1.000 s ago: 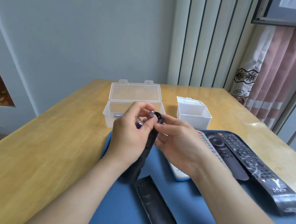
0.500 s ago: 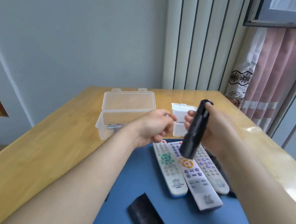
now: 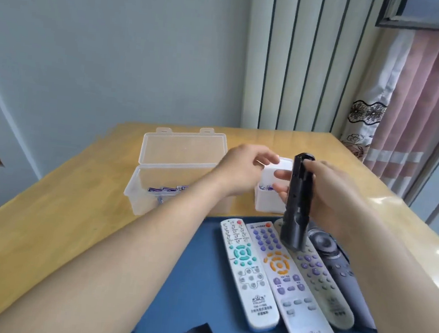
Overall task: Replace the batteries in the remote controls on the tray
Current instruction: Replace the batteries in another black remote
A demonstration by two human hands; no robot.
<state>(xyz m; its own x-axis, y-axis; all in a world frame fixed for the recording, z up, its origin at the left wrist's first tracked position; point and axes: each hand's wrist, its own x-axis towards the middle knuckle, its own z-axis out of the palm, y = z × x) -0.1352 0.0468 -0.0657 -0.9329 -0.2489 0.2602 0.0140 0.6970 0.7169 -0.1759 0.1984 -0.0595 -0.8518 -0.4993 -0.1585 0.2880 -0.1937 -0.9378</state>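
Black remote [image 3: 297, 200] stands upright in the right hand [image 3: 336, 196], above the blue tray [image 3: 201, 285]. It looks light, stiff and slick, best gripped at mid-body. Left hand [image 3: 242, 168] hovers over the small white box [image 3: 269, 198] behind the tray, fingers curled; contents unclear.

Left hand [image 3: 242, 168] outstretched, fingers loosely curled, right hand [image 3: 328, 193] in closed grip, upright

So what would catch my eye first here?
The black remote control held upright in the right hand, above a row of pale button-covered remotes on the blue tray. Behind, the left hand reaches over the small white plastic box, beside the clear lidded box.
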